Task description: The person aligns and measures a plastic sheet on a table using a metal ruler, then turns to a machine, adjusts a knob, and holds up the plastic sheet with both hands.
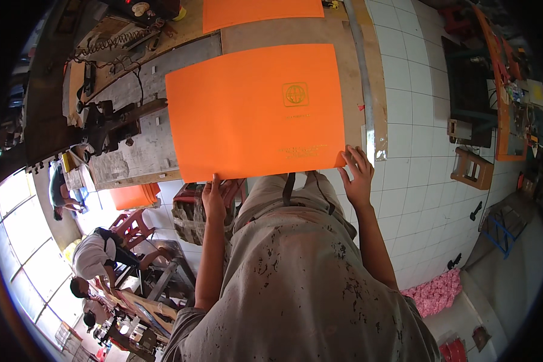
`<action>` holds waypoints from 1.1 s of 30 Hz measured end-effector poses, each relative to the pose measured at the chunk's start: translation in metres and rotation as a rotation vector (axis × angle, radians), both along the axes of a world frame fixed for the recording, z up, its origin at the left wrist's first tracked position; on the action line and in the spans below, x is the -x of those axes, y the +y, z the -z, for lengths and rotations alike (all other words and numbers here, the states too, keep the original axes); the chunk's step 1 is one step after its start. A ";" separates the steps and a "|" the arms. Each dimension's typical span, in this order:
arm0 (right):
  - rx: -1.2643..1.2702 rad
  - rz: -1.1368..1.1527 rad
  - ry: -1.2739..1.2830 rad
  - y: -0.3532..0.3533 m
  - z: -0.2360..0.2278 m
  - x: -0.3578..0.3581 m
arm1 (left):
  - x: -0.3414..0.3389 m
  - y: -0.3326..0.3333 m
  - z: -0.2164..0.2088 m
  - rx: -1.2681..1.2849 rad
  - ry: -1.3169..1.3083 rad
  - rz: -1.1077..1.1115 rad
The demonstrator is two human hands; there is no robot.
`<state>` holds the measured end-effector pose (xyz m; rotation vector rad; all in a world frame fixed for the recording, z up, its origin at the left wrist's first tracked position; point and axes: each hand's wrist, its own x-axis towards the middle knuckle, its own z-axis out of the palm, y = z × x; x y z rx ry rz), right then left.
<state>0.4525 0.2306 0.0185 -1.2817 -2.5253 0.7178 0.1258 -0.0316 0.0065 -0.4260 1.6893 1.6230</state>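
Note:
A large orange sheet (235, 114), with a gold globe emblem and gold print on its right half, lies spread over the worktable and reaches its near edge. My left hand (213, 202) pinches the near edge toward the left, thumb on top and the other fingers hidden or curled below. At the near right corner, my right hand (358, 175) grips the sheet, its fingers against the side edge. A faint vertical fold or bend runs through the sheet's left half. Beyond it lies a second orange sheet (262, 13), cut off by the picture's top.
Left of the sheet stands a dark metal machine (111, 123) with a coiled cable (123, 42) behind it. A wooden stool (471, 168) is on the tiled floor (404, 211) at right. People (96, 256) work at machines at lower left. A padded seat (190, 211) stands beside my left arm.

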 end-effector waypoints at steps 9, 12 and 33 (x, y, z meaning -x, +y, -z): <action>0.002 -0.010 -0.010 0.002 0.001 -0.002 | 0.002 -0.003 0.004 0.023 -0.060 0.032; 0.003 -0.015 -0.015 0.002 -0.001 -0.001 | 0.003 -0.006 0.006 0.020 -0.070 0.034; 0.015 -0.014 -0.020 0.004 -0.003 0.001 | 0.005 -0.003 0.005 0.016 -0.041 -0.013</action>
